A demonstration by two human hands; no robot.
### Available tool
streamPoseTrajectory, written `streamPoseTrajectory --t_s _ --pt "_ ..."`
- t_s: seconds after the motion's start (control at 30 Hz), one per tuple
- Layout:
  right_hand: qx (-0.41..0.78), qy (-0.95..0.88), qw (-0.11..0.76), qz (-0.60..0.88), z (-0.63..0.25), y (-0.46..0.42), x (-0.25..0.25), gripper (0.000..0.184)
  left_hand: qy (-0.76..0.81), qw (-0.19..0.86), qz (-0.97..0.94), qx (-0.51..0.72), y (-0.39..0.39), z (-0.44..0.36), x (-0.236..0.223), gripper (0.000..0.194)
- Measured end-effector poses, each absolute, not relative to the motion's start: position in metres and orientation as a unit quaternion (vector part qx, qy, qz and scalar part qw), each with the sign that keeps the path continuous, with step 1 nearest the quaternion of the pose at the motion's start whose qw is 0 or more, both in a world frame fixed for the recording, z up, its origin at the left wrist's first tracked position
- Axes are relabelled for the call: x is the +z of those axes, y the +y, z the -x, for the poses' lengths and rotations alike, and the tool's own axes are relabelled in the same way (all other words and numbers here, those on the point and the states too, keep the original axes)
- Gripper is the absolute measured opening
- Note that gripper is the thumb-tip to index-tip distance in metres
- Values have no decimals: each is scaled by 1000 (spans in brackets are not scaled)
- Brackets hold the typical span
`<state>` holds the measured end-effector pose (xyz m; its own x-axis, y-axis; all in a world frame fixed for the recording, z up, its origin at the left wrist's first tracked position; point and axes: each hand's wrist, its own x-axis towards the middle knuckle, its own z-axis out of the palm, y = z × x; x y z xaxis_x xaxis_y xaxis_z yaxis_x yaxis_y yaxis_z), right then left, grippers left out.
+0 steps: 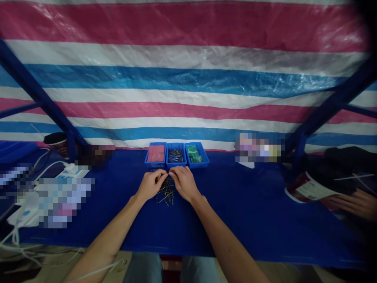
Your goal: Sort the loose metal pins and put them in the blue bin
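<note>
Pins (167, 194) lie loose on blue cloth (118, 232); left hand (150, 184) and right hand (184, 182) meet just above them, whether either pinches one cannot be told. Trays (176, 155) sit just beyond the pins. Risk: careless brushing scatters them.

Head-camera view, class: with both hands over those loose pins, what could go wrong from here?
The loose metal pins lie scattered right under the left hand and right hand, so a careless movement might knock some apart. The blue plastic tray of pins sits just beyond the hands and could perhaps be bumped, spilling its contents.
</note>
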<state>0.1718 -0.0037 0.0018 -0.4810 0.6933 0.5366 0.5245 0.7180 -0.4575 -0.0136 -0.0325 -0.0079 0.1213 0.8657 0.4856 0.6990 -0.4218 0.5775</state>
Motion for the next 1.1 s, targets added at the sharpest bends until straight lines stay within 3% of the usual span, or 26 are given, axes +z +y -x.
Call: streamPoseTrajectory --t_s 1.1 --pt "141 -843 378 355 -176 -2 -3 15 522 88 -755 387 -34 15 -7 26"
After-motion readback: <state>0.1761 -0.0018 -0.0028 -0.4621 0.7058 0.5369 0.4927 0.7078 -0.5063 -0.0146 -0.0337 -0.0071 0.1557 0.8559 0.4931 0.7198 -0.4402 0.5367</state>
